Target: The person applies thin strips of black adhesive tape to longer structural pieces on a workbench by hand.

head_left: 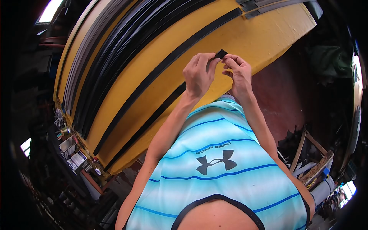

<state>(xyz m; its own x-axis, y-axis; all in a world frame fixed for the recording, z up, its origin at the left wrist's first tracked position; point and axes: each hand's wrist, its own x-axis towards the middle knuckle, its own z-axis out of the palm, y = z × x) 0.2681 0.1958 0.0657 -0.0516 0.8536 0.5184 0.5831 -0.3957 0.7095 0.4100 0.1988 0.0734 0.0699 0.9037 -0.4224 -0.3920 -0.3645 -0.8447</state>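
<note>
The end of a black strip (221, 54) is raised above the yellow table. My left hand (199, 73) is closed round it from the left, and the strip's lower length shows beyond the wrist, lying across the table. At the strip's right corner, my right hand (238, 71) has its thumb and forefinger pinched together, with its other fingers curled. Another long black strip (168, 69) lies flat on the table, left of my hands.
The yellow table (268, 38) carries a bundle of black strips (119, 50), grey strips (82, 57) at the far left and more grey strips (268, 7) at the top right. A wooden frame (316, 168) stands on the right. Boxes (76, 159) sit beyond the table's left end.
</note>
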